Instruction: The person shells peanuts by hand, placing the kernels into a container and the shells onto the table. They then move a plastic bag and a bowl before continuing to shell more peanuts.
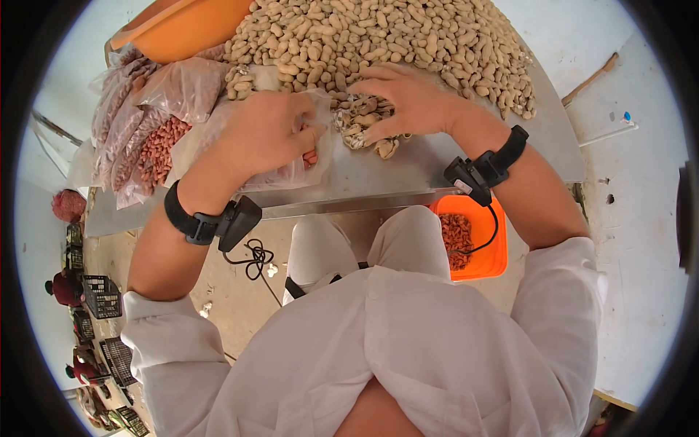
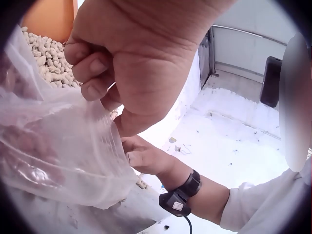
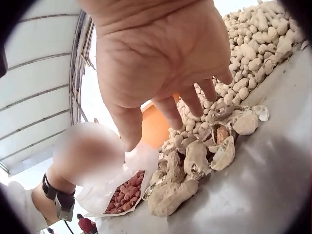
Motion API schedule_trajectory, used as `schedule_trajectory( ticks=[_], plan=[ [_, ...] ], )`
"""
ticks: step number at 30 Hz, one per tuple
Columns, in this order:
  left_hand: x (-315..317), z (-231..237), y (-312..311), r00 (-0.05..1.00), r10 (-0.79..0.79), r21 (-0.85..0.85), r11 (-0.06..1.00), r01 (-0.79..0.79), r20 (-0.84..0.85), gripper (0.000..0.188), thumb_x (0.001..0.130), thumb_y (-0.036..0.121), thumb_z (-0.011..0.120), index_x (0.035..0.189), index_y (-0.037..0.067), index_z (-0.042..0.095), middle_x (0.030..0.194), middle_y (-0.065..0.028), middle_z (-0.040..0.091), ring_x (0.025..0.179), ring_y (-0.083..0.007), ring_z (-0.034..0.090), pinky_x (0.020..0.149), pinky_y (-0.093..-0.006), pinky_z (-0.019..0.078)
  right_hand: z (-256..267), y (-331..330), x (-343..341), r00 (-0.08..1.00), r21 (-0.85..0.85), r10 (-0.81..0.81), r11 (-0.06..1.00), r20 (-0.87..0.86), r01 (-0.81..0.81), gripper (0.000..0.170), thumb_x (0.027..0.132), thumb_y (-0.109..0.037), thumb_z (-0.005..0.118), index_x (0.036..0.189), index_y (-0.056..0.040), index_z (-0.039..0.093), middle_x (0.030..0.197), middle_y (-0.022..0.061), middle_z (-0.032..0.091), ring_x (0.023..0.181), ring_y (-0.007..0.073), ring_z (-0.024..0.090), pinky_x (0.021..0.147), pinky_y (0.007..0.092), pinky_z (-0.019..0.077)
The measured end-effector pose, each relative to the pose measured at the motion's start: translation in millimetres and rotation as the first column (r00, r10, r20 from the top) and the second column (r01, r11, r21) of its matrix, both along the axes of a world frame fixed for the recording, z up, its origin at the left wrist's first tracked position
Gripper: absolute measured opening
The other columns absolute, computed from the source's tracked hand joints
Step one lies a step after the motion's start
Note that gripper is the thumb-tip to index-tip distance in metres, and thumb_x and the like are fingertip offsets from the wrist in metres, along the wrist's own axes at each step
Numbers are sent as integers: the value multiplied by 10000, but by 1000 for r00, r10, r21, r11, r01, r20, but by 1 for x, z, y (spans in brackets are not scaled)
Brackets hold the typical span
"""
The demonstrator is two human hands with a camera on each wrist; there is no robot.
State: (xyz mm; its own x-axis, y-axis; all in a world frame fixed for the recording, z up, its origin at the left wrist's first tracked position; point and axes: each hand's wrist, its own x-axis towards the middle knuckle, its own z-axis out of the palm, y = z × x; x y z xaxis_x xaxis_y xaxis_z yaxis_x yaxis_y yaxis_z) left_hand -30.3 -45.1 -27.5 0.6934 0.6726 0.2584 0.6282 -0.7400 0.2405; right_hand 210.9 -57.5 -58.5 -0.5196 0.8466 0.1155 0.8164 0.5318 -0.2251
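My left hand [image 1: 266, 135] is curled at the mouth of a clear plastic bag [image 2: 68, 141], with thumb and fingers pinching its rim. Red shelled peanuts [image 3: 127, 194] show inside the open mouth in the right wrist view. My right hand [image 1: 415, 102] arches over a small heap of cracked peanut shells [image 1: 357, 127], its fingers spread and relaxed. Seen from the right wrist, the palm faces the heap, and one broken shell [image 3: 223, 153] shows a kernel inside. The large pile of unshelled peanuts [image 1: 386, 36] lies just beyond both hands.
More bags of red kernels [image 1: 164, 146] lie on the metal table [image 1: 386, 171] at the left. An orange basin [image 1: 182, 29] stands at the back left. Below the table edge, an orange bin [image 1: 495, 251] holds reddish-brown bits. A cable [image 1: 256, 256] hangs from the left wrist camera.
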Motion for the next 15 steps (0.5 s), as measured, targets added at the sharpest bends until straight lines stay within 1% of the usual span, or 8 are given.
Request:
schedule_trajectory(
  ticks=[2,4,5,7,10,11,13,15],
  plan=[
    [-2,-8,5,999,4,12,1000,-5,46,173,728,200,644,750,30,619,611,-123,543,583,-268,546,534,-359,420,-5,-4,-8,997,-2,-41,999,71,41,737,663,-508,674,1310,-264,417,1421,137,256,1312,387,180,1060,512,174],
    [-4,-18,11,994,12,36,999,-16,106,183,730,196,643,709,18,604,612,-129,540,578,-266,541,531,-358,415,-10,-6,-15,993,-3,-64,998,104,65,755,659,-546,660,1321,-301,394,1433,133,232,1316,403,157,1052,551,149],
    [-5,-19,13,993,29,33,999,-33,112,193,730,207,635,695,19,604,621,-129,557,583,-281,553,539,-366,430,-12,-6,-17,990,-2,-75,997,121,76,764,656,-565,654,1327,-319,383,1439,132,221,1317,411,145,1048,570,137],
    [-8,-22,16,991,64,28,997,-68,121,216,729,228,618,668,22,605,640,-131,591,594,-309,577,554,-381,461,-14,-6,-19,982,29,-80,997,174,76,770,665,-582,636,1337,-319,366,1438,131,222,1320,407,144,1043,574,141],
    [-14,-38,23,969,56,58,996,-72,242,190,746,160,631,660,3,569,597,-137,540,531,-272,515,510,-339,404,-17,-3,-22,974,86,-56,996,218,38,757,681,-590,615,1339,-312,363,1431,131,238,1318,403,153,1037,572,153],
    [-16,-42,25,961,72,39,996,-86,266,193,742,173,625,652,10,573,599,-139,546,535,-284,524,509,-355,410,-17,-2,-22,973,107,-45,994,227,21,749,687,-590,610,1337,-309,366,1428,131,246,1316,403,158,1035,570,158],
    [-17,-47,27,943,105,1,994,-112,316,203,735,199,612,638,23,581,601,-143,558,542,-308,541,506,-386,424,-16,-2,-25,964,59,-38,998,262,23,726,697,-581,604,1326,-298,381,1416,131,270,1309,397,179,1032,566,167],
    [-16,-53,29,926,96,37,992,-118,364,207,740,198,610,632,24,575,588,-144,548,541,-310,540,504,-383,421,-15,-1,-25,960,33,-26,999,277,18,706,702,-575,601,1314,-290,396,1400,131,296,1301,388,200,1030,566,171]
  ],
)
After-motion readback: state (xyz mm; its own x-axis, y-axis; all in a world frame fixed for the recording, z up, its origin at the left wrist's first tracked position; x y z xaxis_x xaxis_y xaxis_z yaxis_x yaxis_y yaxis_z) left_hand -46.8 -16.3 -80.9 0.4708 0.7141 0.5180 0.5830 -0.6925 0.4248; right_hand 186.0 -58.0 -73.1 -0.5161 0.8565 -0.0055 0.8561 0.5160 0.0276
